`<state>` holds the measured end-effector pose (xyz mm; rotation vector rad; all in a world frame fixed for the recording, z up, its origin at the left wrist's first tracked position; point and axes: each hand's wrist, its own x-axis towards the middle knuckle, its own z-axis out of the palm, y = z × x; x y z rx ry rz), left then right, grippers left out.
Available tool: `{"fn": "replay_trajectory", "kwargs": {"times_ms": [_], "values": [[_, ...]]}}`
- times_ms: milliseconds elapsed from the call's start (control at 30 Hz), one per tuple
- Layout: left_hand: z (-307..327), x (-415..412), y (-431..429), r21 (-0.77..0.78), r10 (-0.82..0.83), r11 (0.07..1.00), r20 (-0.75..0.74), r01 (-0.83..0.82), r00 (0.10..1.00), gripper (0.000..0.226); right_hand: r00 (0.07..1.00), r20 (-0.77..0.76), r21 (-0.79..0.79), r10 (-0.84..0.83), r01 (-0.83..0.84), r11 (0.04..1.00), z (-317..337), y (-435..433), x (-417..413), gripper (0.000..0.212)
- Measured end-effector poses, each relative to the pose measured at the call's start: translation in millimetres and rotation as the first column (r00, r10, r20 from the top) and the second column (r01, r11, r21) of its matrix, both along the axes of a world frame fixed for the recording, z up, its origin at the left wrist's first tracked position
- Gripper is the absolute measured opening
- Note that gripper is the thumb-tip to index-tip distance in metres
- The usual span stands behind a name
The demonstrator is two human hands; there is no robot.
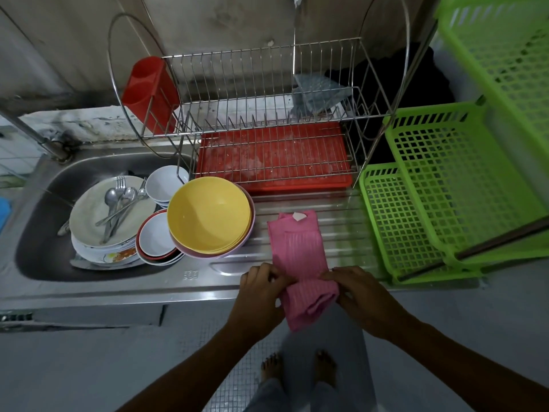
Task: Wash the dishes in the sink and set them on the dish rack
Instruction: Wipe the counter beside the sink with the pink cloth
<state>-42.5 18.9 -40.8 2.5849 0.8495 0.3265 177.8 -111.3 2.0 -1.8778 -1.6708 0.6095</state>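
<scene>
Right now I have both hands on the pink cloth (pixel 297 251), which lies folded on the ribbed steel bench (pixel 344 221) with its near end hanging over the front edge. The left hand (pixel 261 285) pinches the cloth's left edge, its fingers (pixel 277 276) curled onto the fabric. The right hand (pixel 356 291) grips the right edge the same way.

The dishes sit unwashed in the sink (pixel 38 221) to the left. I see a stack of plates (pixel 98 215) with spoons and forks (pixel 118 203) lying across the top one. Beside it are small white bowls (pixel 165 182) and another white bowl nested in red-rimmed ones (pixel 156 237). A large yellow bowl (pixel 208 215) is stacked in a pink one, and the pair leans over the sink's right rim, just beside the cloth.

Behind the cloth stands the wire dish rack (pixel 267 84) over a red drip tray (pixel 273 156). A red cutlery holder (pixel 148 90) hangs at its left end and a grey cloth (pixel 318 90) lies on the upper tier. A green plastic basket (pixel 439 179) crowds the bench at the right. The dark shape (pixel 416 78) behind the rack may be fabric; I cannot tell.
</scene>
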Motion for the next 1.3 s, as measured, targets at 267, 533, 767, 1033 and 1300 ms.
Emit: {"fn": "replay_trajectory", "kwargs": {"times_ms": [267, 533, 767, 1033, 1300], "values": [[43.5, 41.0, 43.7, -0.778, 0.421, 0.477, -0.206, -0.408, 0.883, 0.085, 0.841, -0.319, -0.254, -0.438, 0.369, 0.894, 14.1, 89.0, -4.0, 0.032], [55.2, 62.8, 33.4, -0.505, 0.478, 0.724, -0.123, -0.470, 0.870, 0.026, 0.794, -0.333, -0.236, -0.508, 0.451, 0.861, 6.5, 95.7, -8.3, 0.003], [53.7, 80.3, 40.0, -0.587, 0.663, 0.508, -0.200, -0.630, 0.722, 0.021, 0.760, -0.198, -0.314, -0.619, 0.549, 0.775, -1.2, 114.6, 0.2, 0.033], [62.7, 69.5, 8.2, -0.603, 0.686, 0.499, -0.165, -0.623, 0.709, 0.019, 0.616, -0.389, -0.500, -0.684, 0.482, 0.719, 19.1, 98.7, -16.2, 0.009], [143.1, 15.9, -2.7, -0.753, 0.574, 0.514, -0.054, -0.411, 0.817, 0.034, 0.747, -0.454, -0.202, -0.485, 0.444, 0.873, 96.3, 99.4, -13.8, 0.010]]}}
